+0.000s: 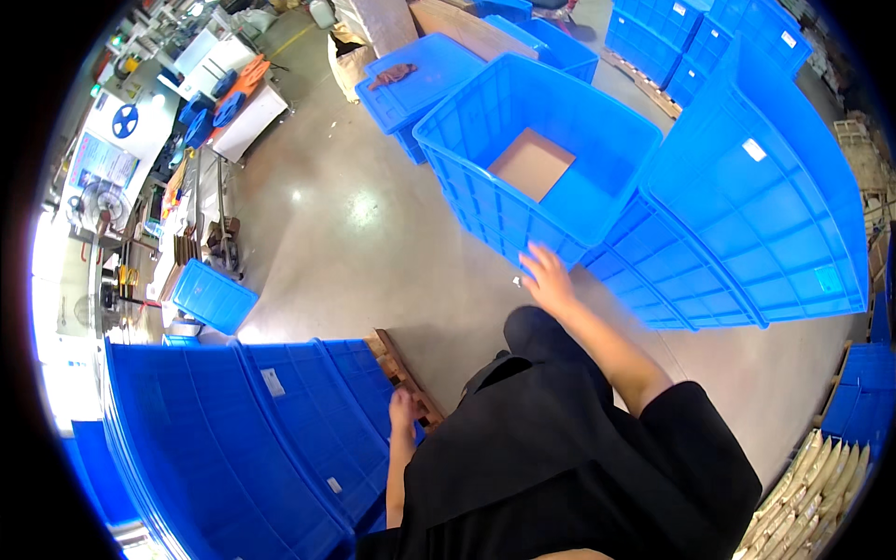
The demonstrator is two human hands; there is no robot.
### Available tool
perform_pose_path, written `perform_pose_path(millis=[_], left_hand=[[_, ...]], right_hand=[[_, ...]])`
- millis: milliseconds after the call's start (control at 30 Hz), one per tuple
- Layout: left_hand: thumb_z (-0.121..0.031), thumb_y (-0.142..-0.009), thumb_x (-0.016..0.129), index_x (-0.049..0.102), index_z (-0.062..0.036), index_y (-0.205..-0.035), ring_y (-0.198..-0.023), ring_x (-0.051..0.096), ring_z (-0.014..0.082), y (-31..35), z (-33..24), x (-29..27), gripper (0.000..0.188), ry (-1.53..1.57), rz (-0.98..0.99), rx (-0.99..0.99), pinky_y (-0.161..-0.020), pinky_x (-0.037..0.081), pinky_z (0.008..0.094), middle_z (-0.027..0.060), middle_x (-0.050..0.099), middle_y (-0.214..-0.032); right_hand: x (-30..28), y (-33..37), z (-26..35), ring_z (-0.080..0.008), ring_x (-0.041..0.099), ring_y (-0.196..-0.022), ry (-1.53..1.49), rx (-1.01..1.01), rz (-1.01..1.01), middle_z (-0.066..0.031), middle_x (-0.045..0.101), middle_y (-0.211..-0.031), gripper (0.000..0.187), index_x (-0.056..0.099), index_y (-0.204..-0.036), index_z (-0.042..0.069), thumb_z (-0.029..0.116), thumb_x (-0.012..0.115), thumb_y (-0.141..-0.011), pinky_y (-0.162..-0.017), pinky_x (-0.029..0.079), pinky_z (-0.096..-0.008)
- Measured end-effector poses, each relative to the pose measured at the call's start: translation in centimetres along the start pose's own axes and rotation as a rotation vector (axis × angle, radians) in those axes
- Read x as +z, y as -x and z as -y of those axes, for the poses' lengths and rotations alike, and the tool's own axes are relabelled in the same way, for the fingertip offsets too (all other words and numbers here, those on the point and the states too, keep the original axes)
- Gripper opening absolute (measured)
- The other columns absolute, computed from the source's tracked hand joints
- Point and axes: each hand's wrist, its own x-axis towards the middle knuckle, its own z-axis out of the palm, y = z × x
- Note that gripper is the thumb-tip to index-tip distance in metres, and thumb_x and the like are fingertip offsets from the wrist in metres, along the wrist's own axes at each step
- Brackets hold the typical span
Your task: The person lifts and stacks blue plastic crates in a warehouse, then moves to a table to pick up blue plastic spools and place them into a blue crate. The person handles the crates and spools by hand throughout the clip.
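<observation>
My right hand (551, 280) reaches forward with its fingers apart and nothing in them, slightly blurred. It is just in front of the near wall of a large open blue plastic bin (467, 191); whether it touches the wall I cannot tell. A flat brown cardboard piece (532, 164) lies on the bin's floor. Low at my left side, my left hand (402, 411) is close to a tall stack of blue bins (289, 411). Its fingers are blurred and partly turned away.
Nested blue bins (737, 177) tower at the right. Behind the open bin is a lidded blue bin (425, 79) with a brown glove-like thing on top. A wooden pallet (406, 373) edge shows under the left stack. Filled pale sacks (807, 495) lie at lower right.
</observation>
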Motion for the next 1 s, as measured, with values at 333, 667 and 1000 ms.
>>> perform_pose_path(millis=[333, 667, 1000], left_hand=[[-0.018, -0.088, 0.056, 0.060, -0.0056, -0.110, -0.099, 0.061, 0.0282, -15.0, -11.5, -0.2, 0.026, -0.509, -0.220, 0.444, -0.085, 0.047, 0.0342, 0.0154, 0.063, -0.106], [-0.028, -0.084, 0.057, 0.061, -0.0031, -0.114, -0.104, 0.059, 0.0284, -17.4, 0.2, -6.1, 0.039, -0.347, -0.405, -0.151, -0.088, 0.046, 0.0349, 0.0158, 0.063, -0.111], [-0.024, -0.083, 0.056, 0.062, -0.0032, -0.110, -0.101, 0.061, 0.0284, -33.0, -3.1, -9.7, 0.035, -0.366, -0.214, -0.162, -0.086, 0.047, 0.0359, 0.0175, 0.063, -0.108]], right_hand=[[10.1, -32.8, -2.5, -0.0366, 0.050, -0.116, -0.324, 0.321, 0.371, -0.0245, 0.052, -0.124, 0.082, 0.035, -0.135, 0.003, 0.030, 0.076, -0.069, -0.097, 0.040, -0.0428], [13.6, -35.1, -6.1, -0.0421, 0.058, -0.092, -0.032, 0.256, 0.433, -0.0247, 0.062, -0.091, 0.030, 0.059, -0.098, 0.001, 0.003, 0.050, -0.069, -0.081, 0.045, -0.0475], [5.9, -43.9, 15.4, -0.0315, 0.063, -0.087, 0.033, 0.605, 0.541, -0.0202, 0.064, -0.090, 0.043, 0.060, -0.102, -0.001, -0.007, 0.049, -0.061, -0.076, 0.047, -0.0387]])
